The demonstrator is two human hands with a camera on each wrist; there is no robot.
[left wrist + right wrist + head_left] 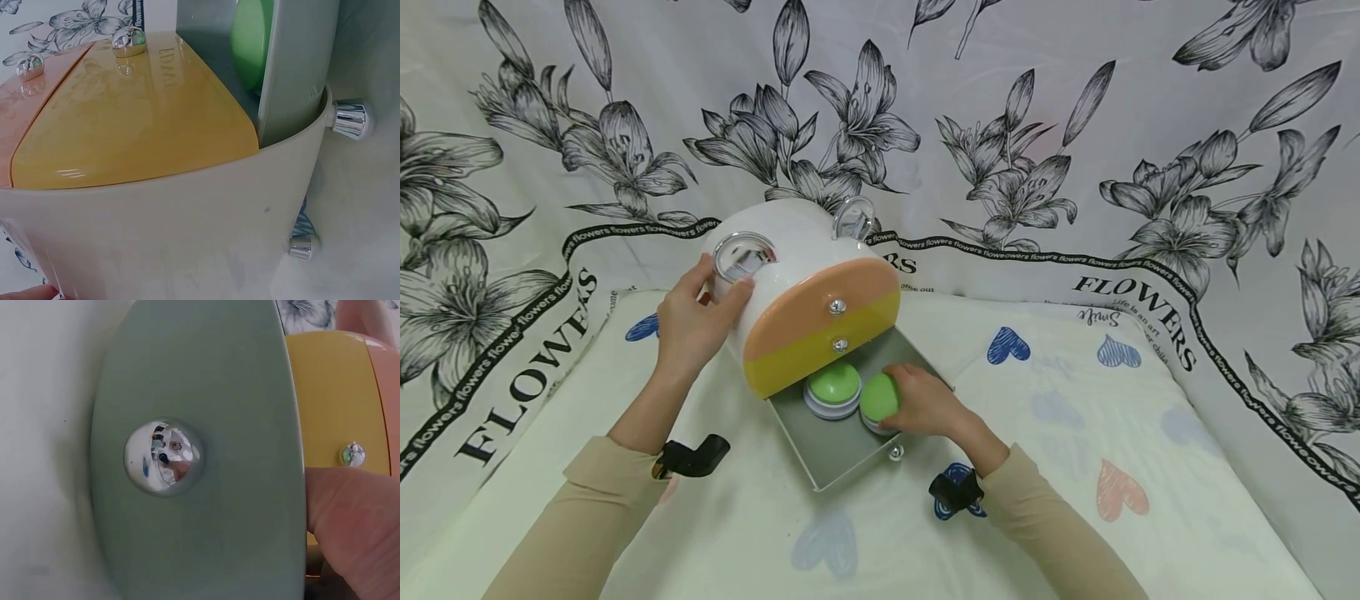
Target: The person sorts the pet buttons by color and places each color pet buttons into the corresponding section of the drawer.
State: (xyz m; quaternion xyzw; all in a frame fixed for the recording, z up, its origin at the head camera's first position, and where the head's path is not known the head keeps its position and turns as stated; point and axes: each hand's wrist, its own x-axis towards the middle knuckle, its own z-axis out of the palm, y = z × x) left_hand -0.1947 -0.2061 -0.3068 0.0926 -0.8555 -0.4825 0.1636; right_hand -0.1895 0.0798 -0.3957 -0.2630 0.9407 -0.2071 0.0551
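A white rounded drawer box (808, 242) stands tilted in the head view, with an orange drawer front (805, 304) and a yellow drawer front (865, 327). My left hand (696, 321) holds its left side, thumb and fingers beside a chrome ring (741, 254). The lowest drawer, grey-green (805, 437), is pulled out toward me. Inside it are two round jars with green lids: one (833, 385) sits at the left, while my right hand (921, 400) grips the other jar (878, 398). In the right wrist view the thumb (353, 519) shows behind the drawer's green front (237, 425).
Another chrome ring (854, 219) stands up on top of the box. Chrome feet (351, 119) show along its underside in the left wrist view. The heart-print cloth (1045, 517) lies beneath, and a flower-print cloth (925, 167) rises behind the box.
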